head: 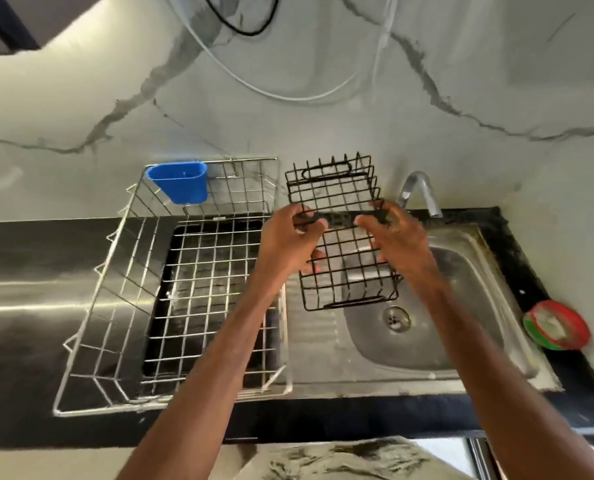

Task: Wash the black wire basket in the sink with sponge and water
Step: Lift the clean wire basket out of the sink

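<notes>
While curled left hand (290,242) and right hand (397,239) grip it, basket (337,190) hangs over sink (441,327)

Both bare forearms stretch forward from the near edge of the view, drawing closer together. The left hand (288,239) and right hand (399,237) sit level, side by side, fingers curled over a rim of the black wire-mesh basket (342,219), thumbs against its grid below.

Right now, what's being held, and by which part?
The black wire basket, held over the sink. The left hand and right hand both grip the same long rim bar, thumbs against the mesh below.
</notes>
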A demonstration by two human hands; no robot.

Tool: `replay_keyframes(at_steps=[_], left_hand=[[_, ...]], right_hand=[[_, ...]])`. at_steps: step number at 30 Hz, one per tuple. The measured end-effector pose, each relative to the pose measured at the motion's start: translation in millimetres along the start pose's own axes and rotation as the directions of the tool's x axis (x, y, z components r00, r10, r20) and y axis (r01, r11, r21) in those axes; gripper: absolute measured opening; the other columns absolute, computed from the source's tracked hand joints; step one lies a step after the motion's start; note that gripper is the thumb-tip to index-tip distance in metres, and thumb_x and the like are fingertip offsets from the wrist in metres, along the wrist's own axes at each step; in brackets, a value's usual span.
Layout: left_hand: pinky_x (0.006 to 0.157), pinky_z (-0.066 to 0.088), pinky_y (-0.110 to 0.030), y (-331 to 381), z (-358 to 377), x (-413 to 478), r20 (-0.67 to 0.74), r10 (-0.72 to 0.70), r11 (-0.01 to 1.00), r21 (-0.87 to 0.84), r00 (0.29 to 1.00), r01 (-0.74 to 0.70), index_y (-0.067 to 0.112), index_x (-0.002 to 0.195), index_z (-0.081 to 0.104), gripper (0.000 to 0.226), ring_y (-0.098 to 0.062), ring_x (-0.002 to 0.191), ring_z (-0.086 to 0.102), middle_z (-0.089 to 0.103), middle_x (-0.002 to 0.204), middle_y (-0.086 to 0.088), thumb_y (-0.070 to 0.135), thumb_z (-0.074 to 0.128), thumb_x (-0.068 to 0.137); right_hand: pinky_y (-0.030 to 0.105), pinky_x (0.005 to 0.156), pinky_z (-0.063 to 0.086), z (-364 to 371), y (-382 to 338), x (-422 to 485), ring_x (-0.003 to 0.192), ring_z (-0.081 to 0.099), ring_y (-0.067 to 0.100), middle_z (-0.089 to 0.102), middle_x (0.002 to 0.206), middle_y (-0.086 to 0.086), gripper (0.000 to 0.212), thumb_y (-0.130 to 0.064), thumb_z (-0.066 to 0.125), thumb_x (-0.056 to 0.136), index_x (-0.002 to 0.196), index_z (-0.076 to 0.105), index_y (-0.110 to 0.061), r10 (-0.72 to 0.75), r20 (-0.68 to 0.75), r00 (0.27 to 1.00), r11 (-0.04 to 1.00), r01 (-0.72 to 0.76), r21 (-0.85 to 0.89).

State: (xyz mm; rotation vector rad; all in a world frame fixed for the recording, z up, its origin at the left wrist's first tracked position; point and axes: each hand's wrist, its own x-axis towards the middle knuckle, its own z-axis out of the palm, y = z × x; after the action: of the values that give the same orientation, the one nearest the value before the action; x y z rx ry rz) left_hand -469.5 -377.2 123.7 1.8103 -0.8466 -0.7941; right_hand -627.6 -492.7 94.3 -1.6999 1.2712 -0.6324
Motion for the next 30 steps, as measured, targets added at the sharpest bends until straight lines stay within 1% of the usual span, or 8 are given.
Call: replay_keyframes(at_steps=[4,7,12,14,17,20,24,30], left_hand=[[0.052,0.063,-0.033,14,-77,1,0.044,0.054,0.998,0.021,0.998,-0.055,0.013,0.129,0.060,0.044,-0.016,0.067,0.078,0.068,0.107,0.001,0.030,0.077,0.093],[0.049,0.059,-0.025,11,-135,8,0.041,0.081,0.991,0.099,0.996,-0.085,0.015,0.126,0.059,0.040,-0.012,0.063,0.076,0.067,0.101,0.003,0.028,0.077,0.093],[0.046,0.059,-0.026,-32,-198,22,0.045,0.020,0.983,0.183,0.999,-0.028,0.014,0.106,0.059,0.019,-0.012,0.057,0.075,0.069,0.095,-0.005,0.020,0.074,0.096],[0.045,0.059,-0.025,-63,-206,29,0.042,-0.058,0.968,0.246,0.997,0.046,0.013,0.108,0.061,0.019,-0.011,0.056,0.074,0.069,0.093,-0.003,0.019,0.073,0.096],[0.043,0.056,-0.023,-115,-204,41,0.067,-0.199,0.937,0.305,0.978,0.170,0.008,0.115,0.062,0.024,-0.012,0.057,0.075,0.071,0.093,-0.009,0.017,0.073,0.095],[0.044,0.056,-0.023,-154,-197,46,0.111,-0.309,0.908,0.330,0.945,0.258,0.001,0.107,0.064,0.018,-0.016,0.056,0.075,0.071,0.086,-0.017,0.013,0.071,0.097],[0.053,0.063,-0.038,-185,-185,48,0.108,-0.359,0.894,0.327,0.927,0.307,0.007,0.085,0.061,0.013,-0.019,0.056,0.075,0.068,0.072,-0.017,0.004,0.069,0.095],[0.047,0.060,-0.031,-188,-176,55,0.071,-0.351,0.883,0.357,0.934,0.305,-0.001,0.111,0.063,0.018,-0.020,0.057,0.075,0.069,0.075,-0.014,0.001,0.068,0.094]], right_hand=[[0.050,0.103,0.052,39,-50,-20,0.122,0.063,0.024,0.055,0.145,-0.004,0.067,-0.075,0.068,0.069,0.129,0.058,-0.048,-0.014,-0.071,0.997,0.998,0.018,0.058],[0.049,0.112,0.042,82,-88,-38,0.134,0.052,0.021,0.045,0.155,-0.003,0.067,-0.073,0.068,0.075,0.135,0.055,-0.046,-0.021,-0.072,0.997,0.994,0.028,0.108],[0.038,0.100,0.050,159,-102,-47,0.122,0.055,0.016,0.050,0.149,0.001,0.066,-0.061,0.071,0.083,0.138,0.054,-0.030,0.010,0.033,0.999,0.989,-0.014,0.146],[0.034,0.092,0.053,190,-89,-48,0.112,0.059,0.014,0.057,0.140,0.001,0.074,-0.065,0.074,0.076,0.136,0.055,-0.026,0.066,0.099,0.993,0.987,-0.080,0.140],[0.047,0.102,0.051,231,-56,-41,0.120,0.059,0.021,0.055,0.142,0.003,0.098,-0.075,0.075,0.057,0.139,0.052,-0.024,0.197,0.158,0.967,0.974,-0.212,0.083],[0.048,0.109,0.045,257,-29,-37,0.130,0.052,0.027,0.046,0.151,0.011,0.095,-0.060,0.079,0.072,0.148,0.042,-0.017,0.312,0.223,0.924,0.945,-0.326,0.028],[0.043,0.108,0.044,277,-4,-31,0.132,0.049,0.029,0.041,0.154,0.014,0.087,-0.050,0.075,0.083,0.152,0.035,-0.012,0.383,0.290,0.877,0.921,-0.387,-0.045],[0.049,0.109,0.044,288,9,-19,0.135,0.048,0.032,0.034,0.159,0.016,0.092,-0.052,0.073,0.084,0.155,0.029,-0.013,0.405,0.306,0.861,0.912,-0.405,-0.068]])
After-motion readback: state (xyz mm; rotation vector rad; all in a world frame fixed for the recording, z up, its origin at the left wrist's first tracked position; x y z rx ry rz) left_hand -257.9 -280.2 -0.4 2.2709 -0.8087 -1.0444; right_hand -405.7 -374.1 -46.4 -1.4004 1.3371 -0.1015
